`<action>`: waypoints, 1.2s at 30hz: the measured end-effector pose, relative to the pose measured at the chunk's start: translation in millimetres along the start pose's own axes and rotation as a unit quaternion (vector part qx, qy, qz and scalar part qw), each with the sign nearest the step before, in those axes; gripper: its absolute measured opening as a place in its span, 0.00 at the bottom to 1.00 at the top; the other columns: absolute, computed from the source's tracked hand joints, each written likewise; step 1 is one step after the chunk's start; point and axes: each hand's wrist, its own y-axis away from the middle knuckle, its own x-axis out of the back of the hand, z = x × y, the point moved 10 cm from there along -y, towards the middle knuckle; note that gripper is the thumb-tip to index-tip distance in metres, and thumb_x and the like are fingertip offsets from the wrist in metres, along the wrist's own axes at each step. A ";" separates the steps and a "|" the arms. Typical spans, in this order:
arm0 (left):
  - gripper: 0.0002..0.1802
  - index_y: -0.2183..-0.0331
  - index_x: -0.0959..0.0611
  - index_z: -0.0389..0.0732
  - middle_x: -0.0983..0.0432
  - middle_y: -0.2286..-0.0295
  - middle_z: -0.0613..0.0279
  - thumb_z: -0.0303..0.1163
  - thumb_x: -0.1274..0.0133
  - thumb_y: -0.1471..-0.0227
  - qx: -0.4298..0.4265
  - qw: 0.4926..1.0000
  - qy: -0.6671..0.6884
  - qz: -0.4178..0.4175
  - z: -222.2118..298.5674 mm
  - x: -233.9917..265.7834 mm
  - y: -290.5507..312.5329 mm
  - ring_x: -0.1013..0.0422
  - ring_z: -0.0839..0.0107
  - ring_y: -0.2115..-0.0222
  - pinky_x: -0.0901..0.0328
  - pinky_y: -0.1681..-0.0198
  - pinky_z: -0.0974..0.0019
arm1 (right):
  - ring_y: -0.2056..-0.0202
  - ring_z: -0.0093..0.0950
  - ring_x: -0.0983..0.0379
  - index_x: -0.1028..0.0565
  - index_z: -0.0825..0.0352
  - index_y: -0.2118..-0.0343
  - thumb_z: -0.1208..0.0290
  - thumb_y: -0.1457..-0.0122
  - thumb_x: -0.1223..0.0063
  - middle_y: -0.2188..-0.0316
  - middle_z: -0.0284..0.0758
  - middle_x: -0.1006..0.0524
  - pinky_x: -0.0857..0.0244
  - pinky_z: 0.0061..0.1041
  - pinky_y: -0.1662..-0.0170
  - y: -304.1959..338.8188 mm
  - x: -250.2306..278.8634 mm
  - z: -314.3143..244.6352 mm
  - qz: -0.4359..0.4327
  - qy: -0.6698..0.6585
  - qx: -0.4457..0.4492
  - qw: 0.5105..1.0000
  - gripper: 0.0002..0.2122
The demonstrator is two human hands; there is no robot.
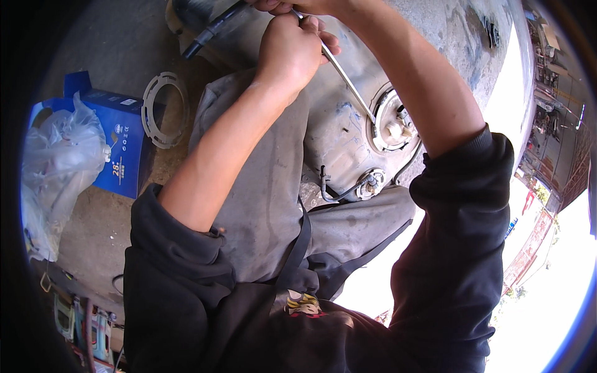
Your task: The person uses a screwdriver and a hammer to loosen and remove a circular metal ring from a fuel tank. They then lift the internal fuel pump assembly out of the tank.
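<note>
My left hand (292, 50) is closed around a slim, silver metal rod (345, 78). The rod slants down to the right, and its lower end meets the edge of a round locking ring (387, 148) on a grey metal fuel tank (329, 140). A pale plastic fitting (398, 129) sits inside that ring. At the upper edge, partly cut off, my right hand (308, 6) has curled fingers close to the rod's upper end; what they hold is hidden. A black bar or hose (214, 30) lies left of the hands; whether it is held cannot be told.
A smaller round fitting (373, 182) with a black hose (339, 198) is on the tank's near part. A loose notched ring (149, 112) lies on the floor at left, beside a blue box (127, 140) and a clear plastic bag (62, 161). My grey-trousered leg (255, 186) rests against the tank.
</note>
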 end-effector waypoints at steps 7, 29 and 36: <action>0.14 0.51 0.23 0.35 0.19 0.58 0.56 0.30 0.57 0.33 -0.025 0.999 -0.020 -0.012 -4.0 7.3 -6.5 0.20 0.65 0.60 0.24 0.54 0.60 | 0.53 0.56 0.23 0.21 0.79 0.62 0.60 0.38 0.49 0.63 0.62 0.21 0.31 0.45 0.50 -5.0 -4.1 -6.6 0.208 0.222 0.051 0.951 0.20; 0.11 0.65 0.23 0.36 0.25 0.74 0.64 0.31 0.54 0.31 -0.154 0.965 -0.007 -0.212 117.7 -169.2 -40.8 0.28 0.74 0.75 0.31 0.71 0.69 | 0.85 0.16 0.49 0.38 0.57 0.76 0.62 0.34 0.52 0.84 0.23 0.42 0.60 0.18 0.83 121.7 216.8 -60.8 0.192 -0.206 0.164 0.945 0.14; 0.18 0.50 0.18 0.38 0.18 0.60 0.57 0.41 0.46 0.34 -0.315 0.913 -0.076 -0.248 51.2 -216.0 -71.3 0.22 0.70 0.55 0.30 0.49 0.64 | 0.87 0.19 0.47 0.34 0.57 0.76 0.62 0.33 0.53 0.85 0.23 0.39 0.54 0.21 0.84 193.7 328.4 -28.1 0.421 -0.076 0.171 0.888 0.13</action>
